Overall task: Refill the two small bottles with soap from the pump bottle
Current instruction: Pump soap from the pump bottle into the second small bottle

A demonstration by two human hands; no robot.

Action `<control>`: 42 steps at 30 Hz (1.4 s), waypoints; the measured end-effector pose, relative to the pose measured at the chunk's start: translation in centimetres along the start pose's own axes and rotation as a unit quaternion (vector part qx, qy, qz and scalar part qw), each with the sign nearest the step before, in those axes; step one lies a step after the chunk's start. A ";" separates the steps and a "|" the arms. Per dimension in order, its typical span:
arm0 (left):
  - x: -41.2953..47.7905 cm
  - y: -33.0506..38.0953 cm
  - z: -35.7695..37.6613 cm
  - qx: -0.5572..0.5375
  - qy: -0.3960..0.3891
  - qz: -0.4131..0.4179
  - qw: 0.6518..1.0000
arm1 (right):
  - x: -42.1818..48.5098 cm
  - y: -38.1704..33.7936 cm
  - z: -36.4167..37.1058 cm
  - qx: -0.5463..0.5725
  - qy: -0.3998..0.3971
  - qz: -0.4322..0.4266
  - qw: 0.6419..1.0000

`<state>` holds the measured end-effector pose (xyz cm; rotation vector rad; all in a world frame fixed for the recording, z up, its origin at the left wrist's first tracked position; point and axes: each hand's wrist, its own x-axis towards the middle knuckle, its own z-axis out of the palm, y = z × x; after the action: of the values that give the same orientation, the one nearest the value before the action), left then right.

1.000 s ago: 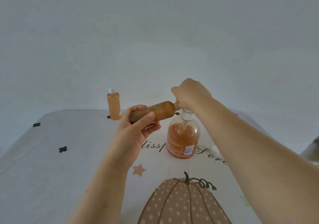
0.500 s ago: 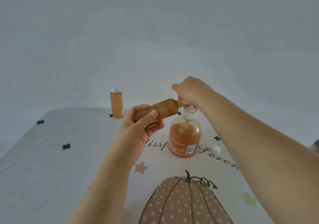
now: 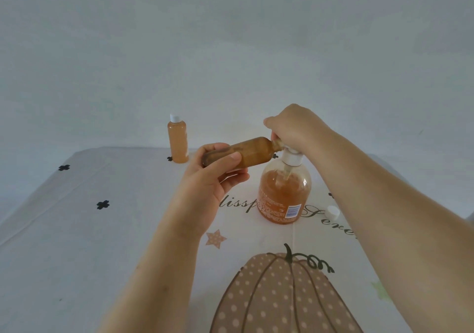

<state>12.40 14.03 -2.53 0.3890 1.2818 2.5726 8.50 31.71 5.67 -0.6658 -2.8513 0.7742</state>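
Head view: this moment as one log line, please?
left hand: holds small bottle sideways; right hand: grips pump bottle top; capped bottle: upright; white cap: on tablecloth

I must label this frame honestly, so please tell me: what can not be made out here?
Head view only:
1. Pump spout and the mouth of the held bottle: hidden under the right hand.
2. Label text on the pump bottle: too small to read.
3. Lettering on the tablecloth: partly covered by the left hand and the pump bottle.
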 end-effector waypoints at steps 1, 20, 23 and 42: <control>-0.1 0.0 0.0 0.002 0.000 0.000 1.000 | 0.0 0.0 0.1 -0.005 -0.004 0.000 1.000; -0.9 0.5 0.6 -0.020 -0.035 0.012 0.999 | -2.1 -1.5 -1.9 -0.010 -0.017 0.002 1.000; -0.8 0.5 0.5 -0.021 -0.034 0.011 0.999 | -1.7 -1.4 -1.9 -0.012 -0.009 0.003 1.000; -0.5 0.1 0.0 0.027 -0.015 -0.003 1.000 | -1.3 0.1 -0.4 0.017 0.012 -0.015 1.000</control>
<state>12.86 13.82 -2.53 0.4323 1.3426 2.5215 9.80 31.45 6.00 -0.6222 -2.8127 0.8029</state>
